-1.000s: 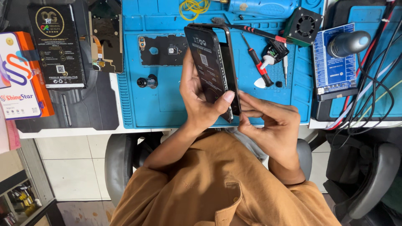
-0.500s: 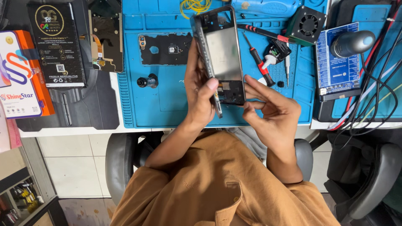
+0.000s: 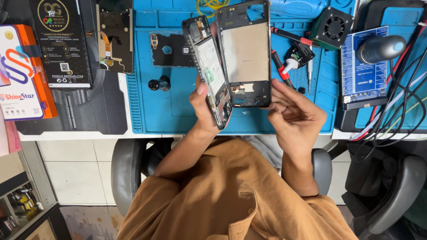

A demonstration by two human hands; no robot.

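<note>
My left hand (image 3: 205,106) pinches the opened phone body (image 3: 209,71) by its lower edge, tilted on its side, circuitry showing. Just right of that grip my right hand (image 3: 296,116) holds the black phone frame (image 3: 245,53) at its bottom corner. Behind both lies the blue work mat (image 3: 178,111).

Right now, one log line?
left hand: holds phone body | right hand: holds phone frame | below: blue mat
</note>
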